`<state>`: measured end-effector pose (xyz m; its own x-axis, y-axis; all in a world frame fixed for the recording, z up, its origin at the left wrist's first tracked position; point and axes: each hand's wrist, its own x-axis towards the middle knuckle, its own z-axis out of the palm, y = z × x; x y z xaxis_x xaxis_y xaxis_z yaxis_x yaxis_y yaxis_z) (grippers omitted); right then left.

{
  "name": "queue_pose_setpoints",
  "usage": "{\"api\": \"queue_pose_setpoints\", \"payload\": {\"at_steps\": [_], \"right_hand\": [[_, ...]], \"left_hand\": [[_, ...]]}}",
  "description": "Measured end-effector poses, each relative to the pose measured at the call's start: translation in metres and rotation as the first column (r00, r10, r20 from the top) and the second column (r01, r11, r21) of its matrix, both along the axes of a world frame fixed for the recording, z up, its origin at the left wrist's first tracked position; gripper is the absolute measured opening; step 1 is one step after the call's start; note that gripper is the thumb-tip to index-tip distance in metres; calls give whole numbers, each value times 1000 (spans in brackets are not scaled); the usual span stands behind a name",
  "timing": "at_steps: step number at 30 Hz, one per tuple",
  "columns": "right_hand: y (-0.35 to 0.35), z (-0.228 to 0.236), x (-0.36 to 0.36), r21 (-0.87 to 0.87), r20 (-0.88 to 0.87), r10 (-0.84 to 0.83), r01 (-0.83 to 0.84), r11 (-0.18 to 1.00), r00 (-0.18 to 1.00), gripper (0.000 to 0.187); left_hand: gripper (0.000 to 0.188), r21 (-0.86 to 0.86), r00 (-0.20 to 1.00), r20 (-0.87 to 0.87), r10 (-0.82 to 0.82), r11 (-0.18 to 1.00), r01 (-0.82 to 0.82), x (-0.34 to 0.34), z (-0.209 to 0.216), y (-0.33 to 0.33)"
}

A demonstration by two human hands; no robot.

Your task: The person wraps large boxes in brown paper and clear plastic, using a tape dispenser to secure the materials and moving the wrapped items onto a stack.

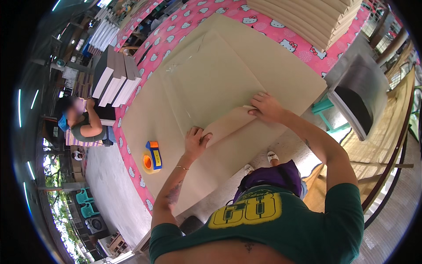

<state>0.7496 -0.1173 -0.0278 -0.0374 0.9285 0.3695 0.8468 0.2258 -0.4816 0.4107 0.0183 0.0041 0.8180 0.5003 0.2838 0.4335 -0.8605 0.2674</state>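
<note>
A large sheet of brown wrapping paper (285, 70) covers much of the table. On it lies a flat package wrapped in brown paper (211, 75), with shiny clear tape along its far and left sides. A near flap of the paper (233, 124) is folded up along the package's near edge. My left hand (197, 141) grips that fold at its left end, fingers curled over and thumb on the near side. At the fold's right end, my right hand (266, 108) holds it with bent fingers. A blue and orange tape dispenser (154, 157) rests left of my left hand.
Pink patterned cloth (323, 65) covers the table. Brown flat packages (312, 20) are stacked at the far right, and thick dark-covered stacks (115, 77) stand at the left. Another person (88, 121) sits beyond the left edge. A stack with a black top (358, 101) stands at right.
</note>
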Motion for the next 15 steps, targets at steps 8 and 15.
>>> {"api": "queue_pose_setpoints", "payload": {"at_steps": [8, 15], "right_hand": [[-13, -2, -47, -93, 7, -610, 608, 789, 792, 60], [-1, -28, -70, -228, -348, -797, 781, 582, 493, 96]], "left_hand": [[17, -26, 978, 27, 206, 978, -205, 5, -23, -10], [41, -173, 934, 191, 303, 947, -271, -27, -13, 1]]}}
